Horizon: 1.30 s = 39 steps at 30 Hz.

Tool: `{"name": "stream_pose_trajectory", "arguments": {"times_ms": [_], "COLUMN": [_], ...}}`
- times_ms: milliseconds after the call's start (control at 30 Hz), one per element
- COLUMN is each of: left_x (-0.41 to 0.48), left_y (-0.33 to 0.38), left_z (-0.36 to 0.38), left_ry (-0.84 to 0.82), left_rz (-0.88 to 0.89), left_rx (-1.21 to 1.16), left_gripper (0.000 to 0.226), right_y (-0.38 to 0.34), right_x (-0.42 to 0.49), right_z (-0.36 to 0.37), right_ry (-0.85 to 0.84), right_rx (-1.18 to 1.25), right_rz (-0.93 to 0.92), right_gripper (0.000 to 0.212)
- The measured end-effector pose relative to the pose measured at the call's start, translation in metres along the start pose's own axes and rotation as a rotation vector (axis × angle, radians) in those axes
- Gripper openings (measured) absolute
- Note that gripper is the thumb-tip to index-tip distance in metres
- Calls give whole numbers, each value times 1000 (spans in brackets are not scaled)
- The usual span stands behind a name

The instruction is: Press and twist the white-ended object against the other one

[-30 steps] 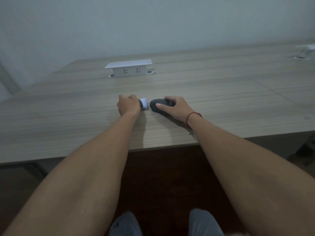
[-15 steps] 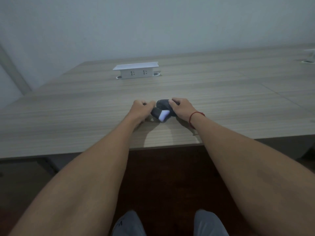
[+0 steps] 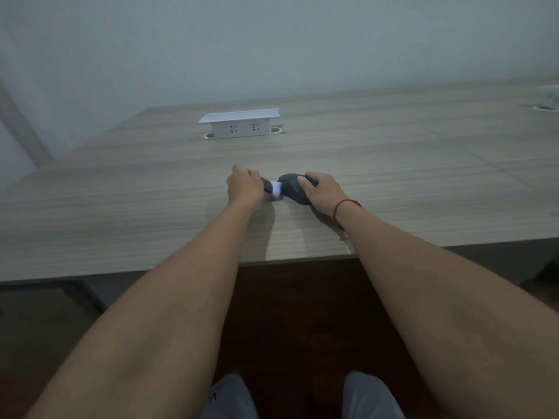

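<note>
Wood with long pale brown and grey stripes makes the top of the big flat table (image 3: 393, 164), and it fills most of the view. A thin line runs across the top on the right side, where two boards meet. The near edge of the table is straight, and the dark brown floor (image 3: 302, 313) shows below it, with two grey knees at the very bottom. Behind the table stands a plain, pale grey-blue wall (image 3: 272, 40).

At the back of the table sits a white box-shaped plug socket block (image 3: 240, 123) with a flat lid on top and two sockets on its front. Far off at the right edge there is another small white thing (image 3: 549, 102), too blurry to tell what it is.

Near the middle of the table, both hands work close together. The left hand (image 3: 244, 186) has its fingers curled tight around a small dark tool with a white tip (image 3: 273, 189). The white tip pokes out to the right and touches the dark grey rounded computer mouse (image 3: 290, 186). The mouse rests on the table, just right of the tool. The right hand (image 3: 322, 190) lies over the mouse from the right, with its fingers bent over the top to hold it. A thin red string band (image 3: 344, 207) goes around the right wrist. Soft shadows fall on the wood under both arms.
</note>
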<state>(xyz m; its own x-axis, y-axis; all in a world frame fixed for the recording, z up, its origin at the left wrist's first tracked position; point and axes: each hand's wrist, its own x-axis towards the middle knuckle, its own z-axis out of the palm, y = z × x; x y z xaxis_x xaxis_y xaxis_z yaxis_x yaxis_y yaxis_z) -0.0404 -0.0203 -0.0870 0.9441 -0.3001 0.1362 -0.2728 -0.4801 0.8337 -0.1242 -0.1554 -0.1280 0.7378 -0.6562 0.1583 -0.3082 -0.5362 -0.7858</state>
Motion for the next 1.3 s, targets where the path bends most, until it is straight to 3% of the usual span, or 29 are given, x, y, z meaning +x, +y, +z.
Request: {"name": "stream_pose_trajectory", "arguments": {"times_ms": [67, 267, 333, 467, 533, 700, 900, 967, 1100, 1133, 1300], "left_x": [4, 11, 8, 5, 3, 1, -4, -2, -12, -13, -1], "left_y": [-6, -13, -7, -1, 1, 0, 8, 7, 12, 12, 7], "left_z": [0, -9, -9, -7, -3, 0, 1, 1, -6, -6, 1], "left_ry": [12, -265, -220, 92, 76, -212, 93, -37, -481, -504, -146], "left_rz": [-51, -96, -62, -38, -29, 38, -10, -39, -79, -84, -55], "left_rx": [-9, -146, -132, -123, -129, -31, -49, -21, -64, -61, -43], "left_gripper": [36, 23, 20, 29, 30, 25, 32, 34, 23, 24, 30], "right_y": [1, -1, -2, -6, -5, -6, -7, -8, -11, -11, -13], "right_x": [0, -1, -3, -7, -7, -5, -9, -10, -12, -13, -14], "right_z": [1, 0, -1, -3, -3, -2, -2, -4, -5, -6, -6], "right_ry": [7, 6, 6, -26, -24, -11, -1, 0, 4, -4, 5], "right_rx": [2, 6, 8, 23, 8, 19, -3, 7, 17, 20, 36], "right_rz": [-6, 12, 13, 24, 12, 41, 34, 31, 37, 42, 43], "right_gripper": [25, 47, 45, 43, 42, 48, 46, 42, 38, 38, 43]}}
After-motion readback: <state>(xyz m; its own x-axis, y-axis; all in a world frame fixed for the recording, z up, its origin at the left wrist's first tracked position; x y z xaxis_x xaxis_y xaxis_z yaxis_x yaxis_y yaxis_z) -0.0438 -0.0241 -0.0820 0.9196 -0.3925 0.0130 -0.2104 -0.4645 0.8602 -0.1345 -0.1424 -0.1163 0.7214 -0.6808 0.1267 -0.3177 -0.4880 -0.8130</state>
